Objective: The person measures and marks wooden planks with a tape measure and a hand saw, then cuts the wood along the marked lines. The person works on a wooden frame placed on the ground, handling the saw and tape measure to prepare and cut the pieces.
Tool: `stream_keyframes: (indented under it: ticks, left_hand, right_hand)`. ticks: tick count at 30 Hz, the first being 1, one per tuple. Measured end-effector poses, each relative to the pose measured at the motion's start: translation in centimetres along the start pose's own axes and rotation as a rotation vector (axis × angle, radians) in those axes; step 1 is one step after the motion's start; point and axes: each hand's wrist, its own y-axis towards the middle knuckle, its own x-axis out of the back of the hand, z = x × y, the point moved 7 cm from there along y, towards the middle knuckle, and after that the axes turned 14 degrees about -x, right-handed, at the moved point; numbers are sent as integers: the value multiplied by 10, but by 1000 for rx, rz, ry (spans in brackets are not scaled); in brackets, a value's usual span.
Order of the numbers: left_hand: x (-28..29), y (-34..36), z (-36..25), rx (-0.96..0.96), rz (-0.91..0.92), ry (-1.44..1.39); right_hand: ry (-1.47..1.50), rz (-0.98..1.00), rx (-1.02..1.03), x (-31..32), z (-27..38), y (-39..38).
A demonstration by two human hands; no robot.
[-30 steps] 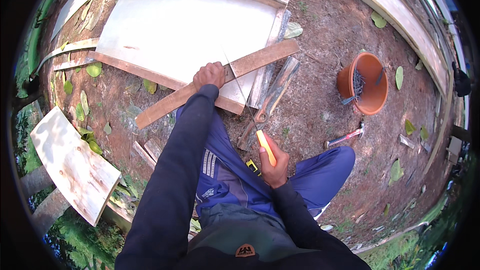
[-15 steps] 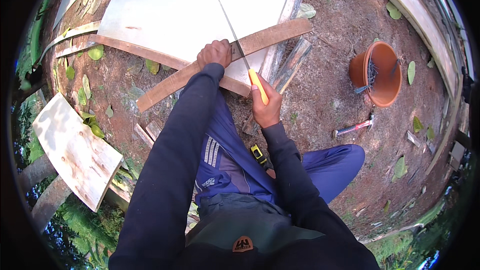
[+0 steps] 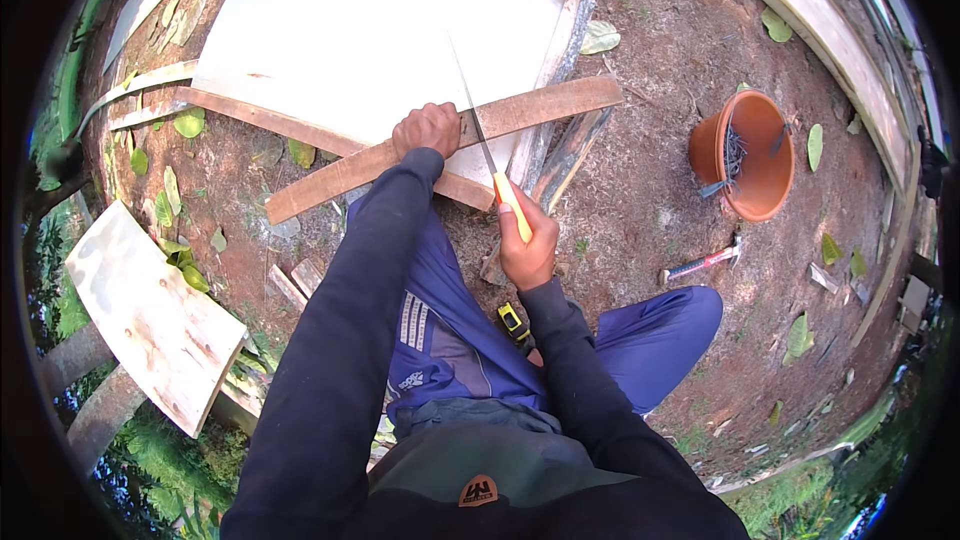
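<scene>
A brown wooden plank (image 3: 550, 108) lies slantwise across the edges of a wood-framed white panel (image 3: 370, 40). On top of the plank, just left of the blade, my left hand (image 3: 428, 131) presses down with its fingers closed round the edge. My right hand (image 3: 529, 245) grips the yellow handle of a hand saw (image 3: 512, 207). The saw's thin blade crosses the plank and points away over the white panel. Whether the teeth have cut into the wood is too small to tell.
To the right stands a terracotta-coloured pot (image 3: 752, 155) holding nails, with a hammer (image 3: 702, 262) on the soil below it. A yellow tape measure (image 3: 513, 322) sits between my legs. At left rests a pale board (image 3: 150, 315); a long board (image 3: 810, 15) borders the far right.
My right hand and the saw have drawn back slightly toward me along the cut line. The left hand still holds the plank; the whole view has shifted a little.
</scene>
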Motion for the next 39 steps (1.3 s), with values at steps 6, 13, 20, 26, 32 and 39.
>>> stream_keyframes:
  ticks: [6, 13, 20, 26, 32, 39]
  left_hand:
    - [-1, -6, 13, 58, -16, 6]
    - [17, -38, -7, 331, -61, -254]
    - [0, -38, 1, 381, -121, -286]
    - [-2, -44, 7, 395, -48, -345]
    - [7, -39, -3, 285, -65, -270]
    - [14, -37, -9, 253, -108, -177]
  right_hand:
    - [-12, 56, -7, -11, 7, 12]
    - [-2, 57, 86, 14, 15, -2]
    - [-61, 34, 60, 7, 20, -13]
    - [-159, 14, -62, 68, 18, -123]
    - [-237, 56, -14, 91, 29, -151]
    - [-188, -16, -32, -1, 51, -17]
